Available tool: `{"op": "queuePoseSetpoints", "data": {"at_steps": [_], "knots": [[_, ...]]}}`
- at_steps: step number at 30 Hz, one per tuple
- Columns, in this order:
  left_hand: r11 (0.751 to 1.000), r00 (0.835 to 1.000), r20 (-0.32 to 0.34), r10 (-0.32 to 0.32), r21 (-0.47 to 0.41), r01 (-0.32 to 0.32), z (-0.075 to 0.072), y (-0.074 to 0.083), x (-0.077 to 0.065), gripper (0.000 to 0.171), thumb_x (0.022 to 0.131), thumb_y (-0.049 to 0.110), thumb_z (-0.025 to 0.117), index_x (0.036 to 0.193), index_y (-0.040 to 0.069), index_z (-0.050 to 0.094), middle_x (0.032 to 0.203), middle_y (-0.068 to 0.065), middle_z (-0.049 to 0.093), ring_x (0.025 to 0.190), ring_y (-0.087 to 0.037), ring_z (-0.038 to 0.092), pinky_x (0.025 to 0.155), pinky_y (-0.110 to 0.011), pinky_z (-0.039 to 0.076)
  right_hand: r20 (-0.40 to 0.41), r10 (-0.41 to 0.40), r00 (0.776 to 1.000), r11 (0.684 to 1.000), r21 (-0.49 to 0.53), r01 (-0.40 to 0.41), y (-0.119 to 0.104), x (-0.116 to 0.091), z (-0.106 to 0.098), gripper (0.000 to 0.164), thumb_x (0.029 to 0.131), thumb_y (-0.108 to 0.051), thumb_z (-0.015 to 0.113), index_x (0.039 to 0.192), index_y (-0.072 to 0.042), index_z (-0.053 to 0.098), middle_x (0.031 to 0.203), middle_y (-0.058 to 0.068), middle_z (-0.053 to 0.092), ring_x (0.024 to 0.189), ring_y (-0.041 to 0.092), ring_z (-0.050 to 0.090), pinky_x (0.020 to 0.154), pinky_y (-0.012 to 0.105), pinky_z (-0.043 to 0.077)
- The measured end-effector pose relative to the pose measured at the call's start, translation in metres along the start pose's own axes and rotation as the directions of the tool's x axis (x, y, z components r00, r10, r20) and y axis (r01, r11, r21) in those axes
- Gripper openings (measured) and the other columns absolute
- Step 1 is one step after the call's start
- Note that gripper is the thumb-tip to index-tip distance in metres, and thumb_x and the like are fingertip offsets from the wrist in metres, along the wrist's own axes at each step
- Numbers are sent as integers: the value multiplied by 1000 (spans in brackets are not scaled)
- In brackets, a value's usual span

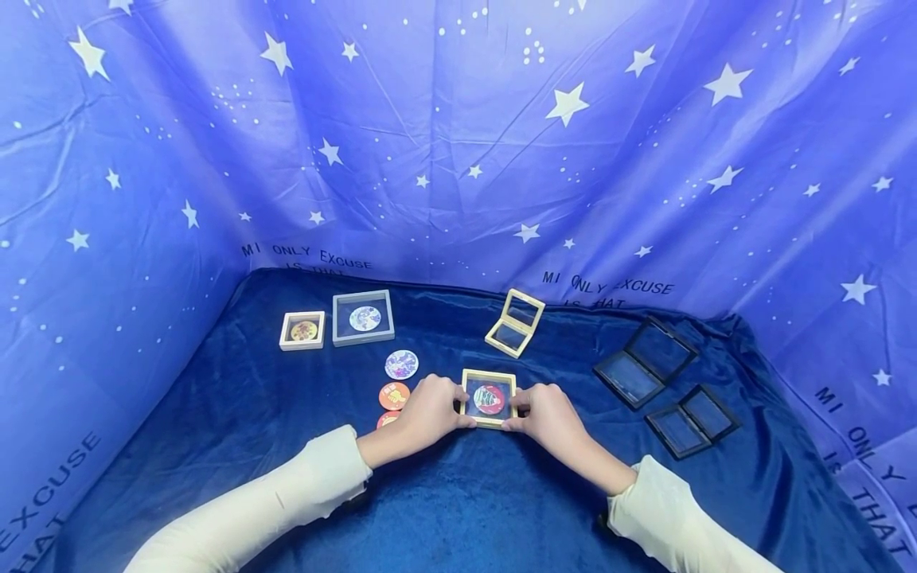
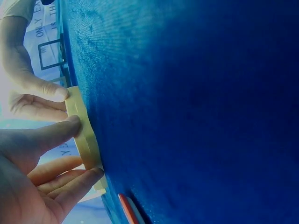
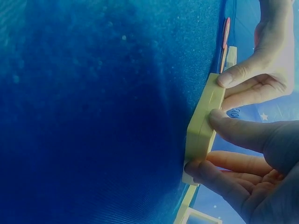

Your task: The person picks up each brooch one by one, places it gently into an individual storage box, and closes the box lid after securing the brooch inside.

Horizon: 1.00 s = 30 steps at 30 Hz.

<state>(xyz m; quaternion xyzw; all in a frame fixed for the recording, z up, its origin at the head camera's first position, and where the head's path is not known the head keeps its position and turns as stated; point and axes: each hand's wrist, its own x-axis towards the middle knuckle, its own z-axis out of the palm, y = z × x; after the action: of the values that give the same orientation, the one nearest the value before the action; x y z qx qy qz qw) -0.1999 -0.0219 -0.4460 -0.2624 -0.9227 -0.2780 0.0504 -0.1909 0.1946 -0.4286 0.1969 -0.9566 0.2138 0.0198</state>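
Between both hands, a pale yellow display frame (image 1: 489,374) lies shut on the blue cloth. Behind its clear window shows a round red, white and dark green badge (image 1: 489,400). The left hand (image 1: 427,410) grips the left side, thumb on the near edge and fingers along the side. On the opposite side the right hand (image 1: 550,414) pinches the frame in the same way. Both wrist views show the frame's yellow edge (image 2: 84,135) low over the cloth, with thumbs and fingertips against it. Left of the left hand lie a purple-white badge (image 1: 402,364) and an orange badge (image 1: 394,395).
A red badge (image 1: 388,419) is partly hidden by the left forearm. Back left stand a small cream frame (image 1: 302,345) and a grey frame (image 1: 364,341), each holding a badge. An unfolded yellow frame (image 1: 516,321) lies behind; two unfolded black frames (image 1: 647,362) (image 1: 693,422) lie right.
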Motion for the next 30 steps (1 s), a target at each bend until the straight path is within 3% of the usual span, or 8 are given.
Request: {"op": "queuePoseSetpoints", "data": {"at_steps": [12, 16, 21, 25, 30], "knots": [[1000, 1000, 23, -16, -25, 17, -2, 3, 0, 24, 75, 26, 91, 86, 6, 81, 66, 0, 72, 54, -3, 49, 51, -19, 37, 3, 22, 1000, 1000, 4, -22, -1, 0, 0, 17, 72, -19, 92, 81, -10, 80, 69, -4, 72, 62, 5, 51, 57, 25, 42], [999, 1000, 22, -13, -41, 14, -3, 2, 2, 25, 76, 26, 91, 87, 5, 82, 72, -3, 76, 58, -5, 57, 53, -18, 40, 14, 20, 1000, 1000, 13, -20, -2, 0, 0, 17, 72, -18, 91, 79, -9, 79, 70, -2, 72, 63, 7, 54, 57, 24, 42], [994, 1000, 15, -19, -109, 21, -6, 0, 4, 12, 81, 17, 86, 80, 6, 82, 72, -2, 76, 58, -4, 58, 53, -18, 43, 24, 4, 1000, 1000, 23, -5, -1, -1, 0, 17, 74, -18, 91, 83, -8, 80, 72, -1, 73, 63, 7, 56, 56, 23, 42], [986, 996, 14, -84, -145, 85, -7, -1, 5, 8, 83, 11, 82, 75, 9, 80, 69, 1, 75, 57, 0, 57, 54, -17, 46, 28, 13, 1000, 1000, 24, -14, -1, -1, 0, 18, 74, -18, 91, 85, -8, 81, 73, -1, 74, 61, 5, 51, 55, 24, 42], [965, 982, 24, -188, -179, 190, -8, 2, 5, 10, 80, 7, 80, 87, 1, 76, 68, -2, 73, 57, -3, 62, 56, -20, 50, 24, 34, 999, 999, 28, -34, -1, 0, -1, 20, 73, -18, 91, 86, -7, 81, 80, 2, 77, 62, 6, 52, 57, 25, 43]]}}
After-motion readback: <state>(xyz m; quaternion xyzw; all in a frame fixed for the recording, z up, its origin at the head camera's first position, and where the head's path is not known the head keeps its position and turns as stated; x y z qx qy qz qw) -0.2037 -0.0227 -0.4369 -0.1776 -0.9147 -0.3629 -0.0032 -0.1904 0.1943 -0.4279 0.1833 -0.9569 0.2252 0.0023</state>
